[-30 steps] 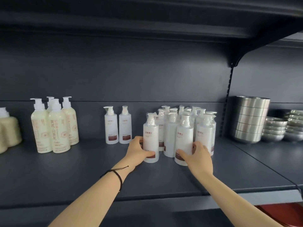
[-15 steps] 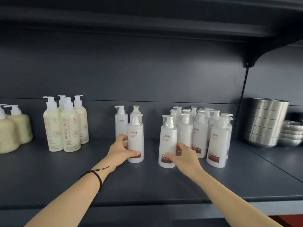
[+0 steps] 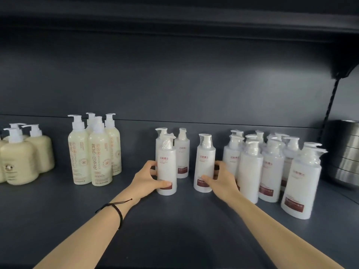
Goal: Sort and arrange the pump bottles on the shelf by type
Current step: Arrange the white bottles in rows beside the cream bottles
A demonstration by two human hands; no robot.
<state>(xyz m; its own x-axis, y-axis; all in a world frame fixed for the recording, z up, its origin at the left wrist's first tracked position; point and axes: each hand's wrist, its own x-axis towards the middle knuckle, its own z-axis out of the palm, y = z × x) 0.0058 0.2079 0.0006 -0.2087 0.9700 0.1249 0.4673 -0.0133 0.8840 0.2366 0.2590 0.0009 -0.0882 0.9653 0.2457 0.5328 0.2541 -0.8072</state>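
My left hand point(image 3: 147, 179) grips a white pump bottle point(image 3: 166, 167) standing upright on the dark shelf point(image 3: 174, 220), just in front of two matching white bottles point(image 3: 182, 154) near the back wall. My right hand point(image 3: 221, 181) grips a second white pump bottle point(image 3: 204, 164), upright and a little to the right of the first. A crowd of several white pump bottles point(image 3: 272, 167) stands to the right of that hand. Several tall cream bottles point(image 3: 95, 152) stand further left, and squat beige bottles point(image 3: 21, 158) stand at the far left.
Stacked steel bowls point(image 3: 343, 152) sit at the far right beyond a shelf upright point(image 3: 330, 101). A shelf board overhangs the top point(image 3: 174, 20). Bare shelf surface lies in front of the bottles, toward me.
Both hands have carried their white bottles leftward out of the right-hand cluster. The left bottle now stands by the two back bottles, and the right bottle is beside it.
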